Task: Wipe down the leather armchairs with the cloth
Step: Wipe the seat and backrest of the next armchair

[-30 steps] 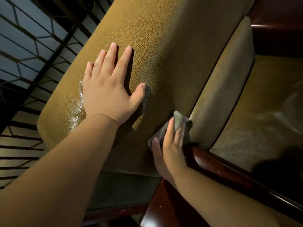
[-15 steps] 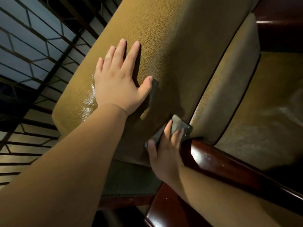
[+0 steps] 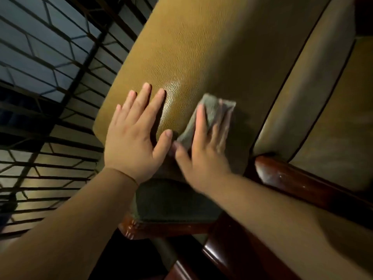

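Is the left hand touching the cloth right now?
Cannot tell. In the head view the left hand lies flat on the leather; its thumb tip sits right beside the cloth, with no clear gap or contact visible.

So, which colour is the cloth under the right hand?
Grey-green cloth, seen in the head view.

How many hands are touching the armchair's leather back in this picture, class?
2. The left hand lies flat on the armchair back; the right hand, beside it, presses the cloth against the leather.
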Action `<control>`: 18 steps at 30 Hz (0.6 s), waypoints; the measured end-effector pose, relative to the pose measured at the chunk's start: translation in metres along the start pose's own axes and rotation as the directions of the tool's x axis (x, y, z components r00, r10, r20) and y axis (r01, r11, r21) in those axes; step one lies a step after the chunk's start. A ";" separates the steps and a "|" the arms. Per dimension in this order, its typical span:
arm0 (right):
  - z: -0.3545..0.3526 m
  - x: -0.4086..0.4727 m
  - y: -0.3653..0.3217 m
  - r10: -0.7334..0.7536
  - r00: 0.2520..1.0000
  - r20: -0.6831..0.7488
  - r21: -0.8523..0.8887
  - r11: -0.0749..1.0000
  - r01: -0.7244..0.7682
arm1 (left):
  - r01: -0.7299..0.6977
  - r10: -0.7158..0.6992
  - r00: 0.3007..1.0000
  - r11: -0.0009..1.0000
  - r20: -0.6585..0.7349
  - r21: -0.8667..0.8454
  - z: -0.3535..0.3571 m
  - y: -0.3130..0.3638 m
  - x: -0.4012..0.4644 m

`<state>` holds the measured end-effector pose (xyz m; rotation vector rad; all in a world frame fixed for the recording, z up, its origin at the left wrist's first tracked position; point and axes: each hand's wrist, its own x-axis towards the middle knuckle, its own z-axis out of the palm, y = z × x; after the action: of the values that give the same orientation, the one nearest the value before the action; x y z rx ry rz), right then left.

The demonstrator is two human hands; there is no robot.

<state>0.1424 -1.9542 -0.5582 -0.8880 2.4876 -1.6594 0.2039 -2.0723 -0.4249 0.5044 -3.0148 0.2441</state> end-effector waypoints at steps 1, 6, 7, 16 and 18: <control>-0.003 0.024 0.010 0.068 0.997 -0.028 0.021 0.998 -0.067 | 0.010 -0.010 1.000 1.000 -0.008 -0.007 0.000 0.000 -0.001; 0.012 0.001 -0.009 0.315 0.949 -0.010 0.145 0.940 -0.310 | 0.087 -0.087 0.996 0.996 -0.025 0.016 0.003 0.007 -0.006; 0.017 -0.031 -0.022 0.242 0.970 0.040 0.107 0.964 -0.245 | 0.102 -0.102 0.994 0.994 -0.026 0.027 0.003 0.008 -0.006; 0.023 -0.004 0.095 0.459 0.883 -0.101 0.046 0.888 -0.457 | 0.263 -0.251 0.960 0.960 -0.122 0.094 0.015 0.026 -0.017; 0.034 -0.037 0.096 0.504 0.862 -0.048 0.096 0.862 -0.498 | 0.268 -0.255 0.957 0.959 -0.136 0.090 0.016 0.027 -0.018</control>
<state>0.1422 -1.9395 -0.6660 -0.1387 2.3856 -1.6020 0.2110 -2.0439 -0.4460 0.8558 -2.7858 0.4044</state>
